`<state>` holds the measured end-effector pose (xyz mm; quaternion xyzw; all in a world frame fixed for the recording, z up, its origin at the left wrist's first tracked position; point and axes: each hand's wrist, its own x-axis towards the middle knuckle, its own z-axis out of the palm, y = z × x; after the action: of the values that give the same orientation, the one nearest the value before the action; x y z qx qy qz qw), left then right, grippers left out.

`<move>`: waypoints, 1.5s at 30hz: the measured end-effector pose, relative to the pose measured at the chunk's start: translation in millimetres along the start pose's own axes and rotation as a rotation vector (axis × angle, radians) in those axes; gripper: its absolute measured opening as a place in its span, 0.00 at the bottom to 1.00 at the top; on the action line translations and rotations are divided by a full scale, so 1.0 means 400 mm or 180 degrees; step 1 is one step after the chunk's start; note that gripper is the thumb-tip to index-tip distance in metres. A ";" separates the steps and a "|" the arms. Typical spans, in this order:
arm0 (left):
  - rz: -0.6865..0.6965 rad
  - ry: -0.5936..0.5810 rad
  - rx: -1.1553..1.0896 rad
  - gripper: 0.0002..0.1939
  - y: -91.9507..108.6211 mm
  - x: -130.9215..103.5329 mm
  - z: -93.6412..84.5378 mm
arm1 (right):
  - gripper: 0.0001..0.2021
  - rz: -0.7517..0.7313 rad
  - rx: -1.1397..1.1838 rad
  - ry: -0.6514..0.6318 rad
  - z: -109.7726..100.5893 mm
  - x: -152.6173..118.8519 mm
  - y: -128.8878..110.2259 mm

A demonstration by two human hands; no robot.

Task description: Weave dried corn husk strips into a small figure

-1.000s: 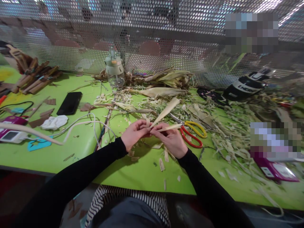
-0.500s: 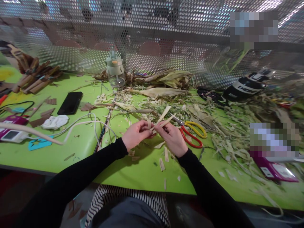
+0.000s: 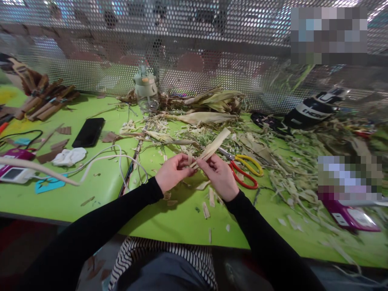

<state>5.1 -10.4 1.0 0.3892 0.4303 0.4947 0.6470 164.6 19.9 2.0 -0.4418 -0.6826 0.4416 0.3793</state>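
Observation:
Pale strips of dried corn husk (image 3: pixel 218 142) run between my two hands above the green table (image 3: pixel 178 220). My left hand (image 3: pixel 174 171) is closed, pinching the lower ends, with a small curl of husk showing at its fingertips. Thumb and fingers of my right hand (image 3: pixel 220 176) are pressed on the same strips close by, and the wide end sticks up to the right. Just right of that hand lie scissors (image 3: pixel 246 167) with one yellow and one red handle. Short cut husk pieces (image 3: pixel 206 210) are scattered on the table below my hands.
Behind my hands are heaped whole husks (image 3: pixel 206 118) and shreds, with a clear drink bottle (image 3: pixel 146 87) by the mesh screen. To the left lie a black phone (image 3: pixel 88 132), white cables (image 3: pixel 103 157) and bundled brown sticks (image 3: pixel 48 101). A black bottle (image 3: pixel 313 111) leans at back right.
The two separate husk ends that stood apart above my right hand now lie together as one broad strip pointing up and right. Both hands have stayed nearly in place.

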 end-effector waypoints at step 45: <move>0.0030 -0.0144 0.0097 0.08 0.007 -0.013 0.013 | 0.20 -0.0258 -0.0097 0.0375 -0.004 -0.015 -0.036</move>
<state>8.4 -15.4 6.0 0.4121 0.4211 0.4822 0.6483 164.1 11.6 15.1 -0.4447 -0.6831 0.3886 0.4296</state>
